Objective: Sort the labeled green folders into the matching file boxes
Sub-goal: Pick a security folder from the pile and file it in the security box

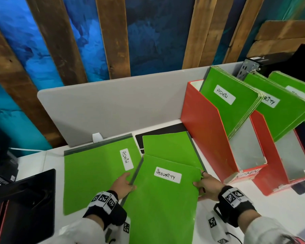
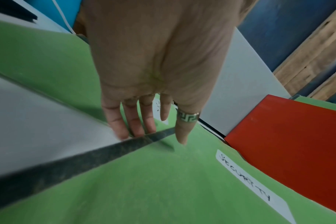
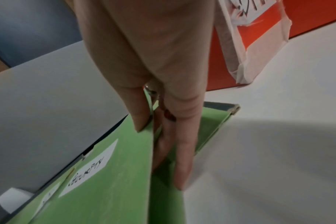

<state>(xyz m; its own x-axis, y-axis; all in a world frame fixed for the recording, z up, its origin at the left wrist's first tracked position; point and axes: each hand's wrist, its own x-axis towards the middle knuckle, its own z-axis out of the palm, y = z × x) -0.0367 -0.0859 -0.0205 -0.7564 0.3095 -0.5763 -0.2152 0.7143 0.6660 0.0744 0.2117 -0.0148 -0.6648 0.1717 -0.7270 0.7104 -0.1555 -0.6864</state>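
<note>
SECURITY folder (image 1: 165, 199): green, white handwritten label on its far half, lying on the near middle of the white desk (image 1: 271, 205), overlapping two other green folders. Its left, dark-spined edge is rising off the ADMIN folder (image 1: 95, 173) beside it.

Hands: the left hand (image 1: 123, 184) is gripping the spine edge, thumb on top and fingers reaching underneath, as the left wrist view shows. The right hand (image 1: 208, 187) is pinching the right edge, thumb on the cover and fingers below it, per the right wrist view.

Orientation: the long axis is running near to far, leaning slightly rightward at the far end; the label is sitting across the far half and reading left to right for the person; the spine is facing left.

Progress, as judged: well under way, not finished.
- Filed: a stack of green folders is standing in the ADMIN box (image 1: 209, 138), the leftmost red box; a second stack, its label partly hidden but ending "RITY", is standing in the next box (image 1: 268, 148) to the right; a third stack is showing at the far right, label unreadable.
- Remaining on the desk: the SECURITY folder in hand, the ADMIN folder to its left, and an unlabelled-side folder (image 1: 167, 147) lying just beyond it.

Next destination, as judged: the second red box.
</note>
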